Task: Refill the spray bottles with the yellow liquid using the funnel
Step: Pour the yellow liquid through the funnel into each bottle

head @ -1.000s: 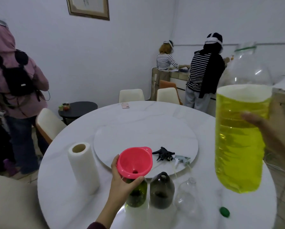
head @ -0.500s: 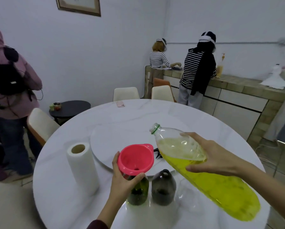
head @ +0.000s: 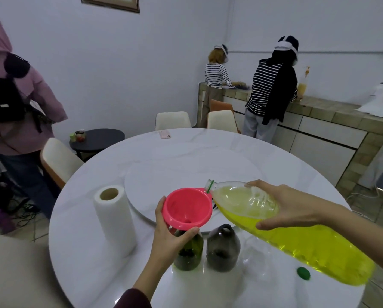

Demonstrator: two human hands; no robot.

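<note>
The left hand [head: 168,235] grips the pink funnel [head: 187,208] seated in the green bottle [head: 189,252] on the white surface [head: 86,230]. The right hand [head: 288,207] grasps the big bottle of yellow liquid [head: 275,232], lying tilted, neck pointing up-left over the funnel's rim.

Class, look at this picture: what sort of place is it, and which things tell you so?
Probably a dining room or kitchen area: a round marble table with a turntable, dining chairs around it, and a tiled counter along the wall.
</note>
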